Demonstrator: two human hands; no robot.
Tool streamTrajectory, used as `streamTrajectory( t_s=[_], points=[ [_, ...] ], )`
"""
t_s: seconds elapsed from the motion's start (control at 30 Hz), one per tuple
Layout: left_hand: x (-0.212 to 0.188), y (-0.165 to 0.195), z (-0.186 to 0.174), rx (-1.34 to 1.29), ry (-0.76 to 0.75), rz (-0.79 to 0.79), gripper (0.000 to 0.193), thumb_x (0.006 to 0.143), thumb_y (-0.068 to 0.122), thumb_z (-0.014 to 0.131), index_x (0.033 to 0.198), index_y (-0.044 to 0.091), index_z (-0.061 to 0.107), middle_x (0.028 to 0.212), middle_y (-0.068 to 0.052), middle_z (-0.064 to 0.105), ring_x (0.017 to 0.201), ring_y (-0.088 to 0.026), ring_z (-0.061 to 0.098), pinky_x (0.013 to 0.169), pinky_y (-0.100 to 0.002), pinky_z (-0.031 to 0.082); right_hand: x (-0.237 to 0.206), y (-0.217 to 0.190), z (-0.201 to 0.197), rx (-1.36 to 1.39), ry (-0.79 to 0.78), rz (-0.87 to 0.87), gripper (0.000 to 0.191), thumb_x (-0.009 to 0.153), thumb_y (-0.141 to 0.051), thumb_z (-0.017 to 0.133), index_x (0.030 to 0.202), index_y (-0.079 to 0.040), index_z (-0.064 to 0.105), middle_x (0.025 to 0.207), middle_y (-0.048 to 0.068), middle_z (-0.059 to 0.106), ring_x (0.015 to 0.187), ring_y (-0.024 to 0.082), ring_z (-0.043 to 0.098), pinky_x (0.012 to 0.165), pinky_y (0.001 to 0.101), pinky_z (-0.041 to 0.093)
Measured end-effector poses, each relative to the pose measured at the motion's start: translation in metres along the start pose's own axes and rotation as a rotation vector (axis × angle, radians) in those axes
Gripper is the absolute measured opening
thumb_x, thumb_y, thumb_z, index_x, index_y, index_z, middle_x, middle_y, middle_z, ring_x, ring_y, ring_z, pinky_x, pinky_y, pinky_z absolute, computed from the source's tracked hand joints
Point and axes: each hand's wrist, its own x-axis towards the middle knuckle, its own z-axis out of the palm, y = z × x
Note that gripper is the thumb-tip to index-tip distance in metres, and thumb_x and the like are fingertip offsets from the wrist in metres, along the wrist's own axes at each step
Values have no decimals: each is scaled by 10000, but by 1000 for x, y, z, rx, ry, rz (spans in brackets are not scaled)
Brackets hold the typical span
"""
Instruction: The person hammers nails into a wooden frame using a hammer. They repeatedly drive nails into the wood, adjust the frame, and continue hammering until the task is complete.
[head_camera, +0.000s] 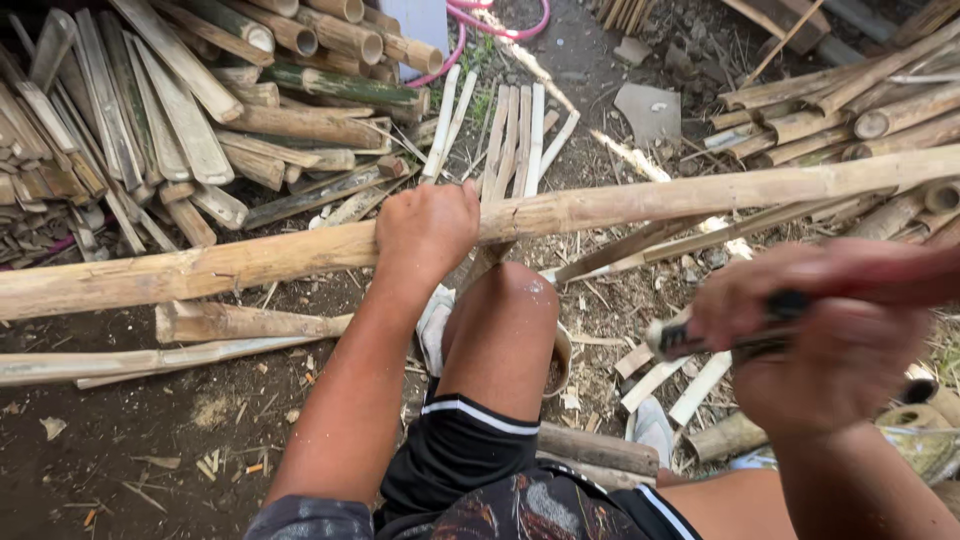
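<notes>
A long pale bamboo pole (640, 200) lies across the view from lower left to upper right, resting above my raised knee (505, 310). My left hand (425, 230) is closed over the pole near its middle. My right hand (825, 345), blurred by motion, grips the dark handle of a knife-like tool (700, 335) at the right, a little below the pole and apart from it. The tool's blade is too blurred to make out.
Split bamboo slats and round bamboo pieces are heaped at the upper left (180, 120) and upper right (850, 110). More bamboo lengths (230, 325) and chips lie on the dark soil. A pink hose (490, 25) curls at the top.
</notes>
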Motion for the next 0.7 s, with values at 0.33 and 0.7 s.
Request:
streamTrajectory(
  t_s=[0.33, 0.7],
  points=[
    [-5, 1, -3, -18, 39, 12, 541, 1038, 413, 418, 854, 70, 795, 858, -229, 741, 840, -415, 725, 824, -523, 551, 24, 26, -5, -742, -170, 461, 235, 1043, -271, 499, 986, -56, 575, 644, 70, 578, 557, 203, 577, 546, 397, 481],
    [-5, -4, 6, -4, 27, 6, 565, 1046, 419, 409, 829, 67, 794, 835, -226, 737, 813, -423, 721, 789, -526, 558, 28, 41, -3, -1105, -358, 748, 269, 1053, -310, 527, 988, -54, 578, 621, 88, 586, 562, 250, 597, 563, 399, 459]
  ],
)
